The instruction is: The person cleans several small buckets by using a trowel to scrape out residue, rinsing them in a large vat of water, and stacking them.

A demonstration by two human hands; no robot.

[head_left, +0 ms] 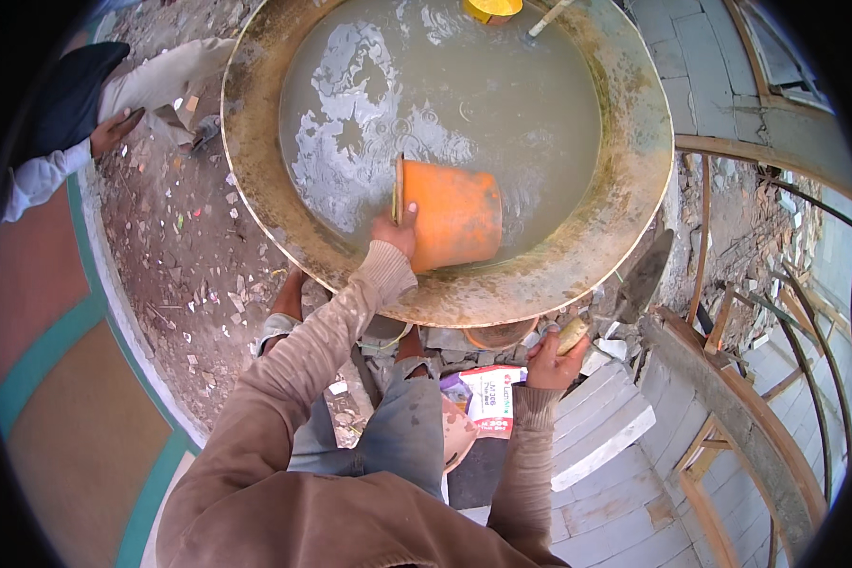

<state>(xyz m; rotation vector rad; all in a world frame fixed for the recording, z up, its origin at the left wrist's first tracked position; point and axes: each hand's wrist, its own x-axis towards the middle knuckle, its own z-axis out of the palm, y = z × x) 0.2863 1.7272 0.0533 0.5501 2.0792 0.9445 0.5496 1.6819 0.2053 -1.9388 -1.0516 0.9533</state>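
A wide round basin (634, 189) full of murky grey water (502, 104) stands in front of me. My left hand (398, 230) is closed on the rim of an orange bucket (454, 216). The bucket lies tipped on its side over the near part of the water, mouth to the left and base to the right. Its inside is hidden, so I cannot tell what it holds. Right of the basin's near edge, my right hand (554, 362) grips the handle of a trowel (646, 279), its grey blade pointing away from me.
A yellow container (492, 9) and a pale pipe (547, 19) are at the basin's far side. Another person's hand (114, 131) shows at left, above rubble ground (175, 312). Below the basin are a printed bag (490, 402), grey blocks (601, 421) and a wooden-edged frame (729, 407).
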